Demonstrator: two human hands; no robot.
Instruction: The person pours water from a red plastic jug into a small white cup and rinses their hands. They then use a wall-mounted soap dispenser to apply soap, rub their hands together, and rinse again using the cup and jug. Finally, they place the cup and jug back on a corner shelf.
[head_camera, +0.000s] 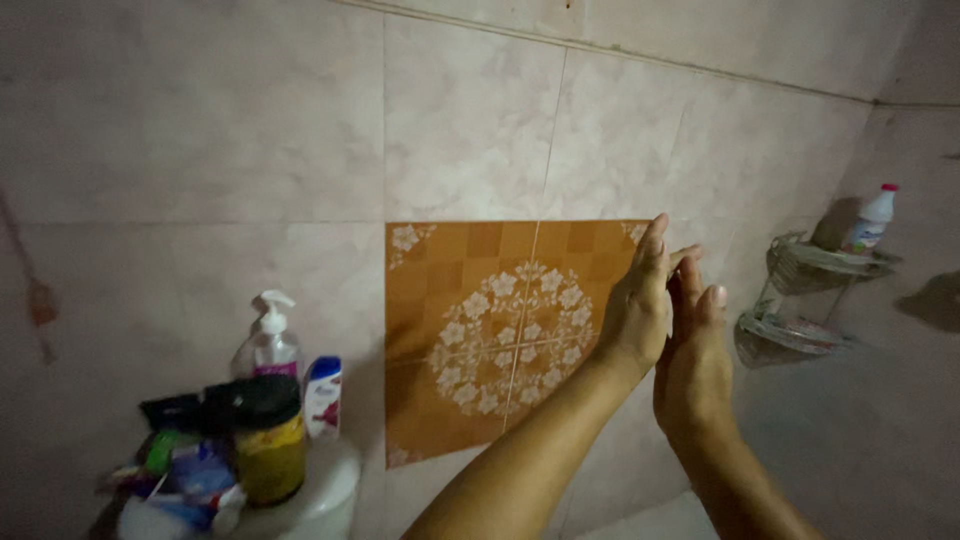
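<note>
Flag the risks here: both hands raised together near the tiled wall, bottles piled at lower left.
1. The left hand and right hand are pressed palm to palm, holding nothing; if wet or soapy, any later grip may slip.
2. The pump bottle and dark-lidded jar stand crowded on the white tank lid; a passing forearm could topple them.
3. Light is dim, so the wire corner rack is easy to misjudge.

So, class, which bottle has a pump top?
The clear bottle at lower left; the small white one beside it and the shelf bottle have plain caps.
</note>
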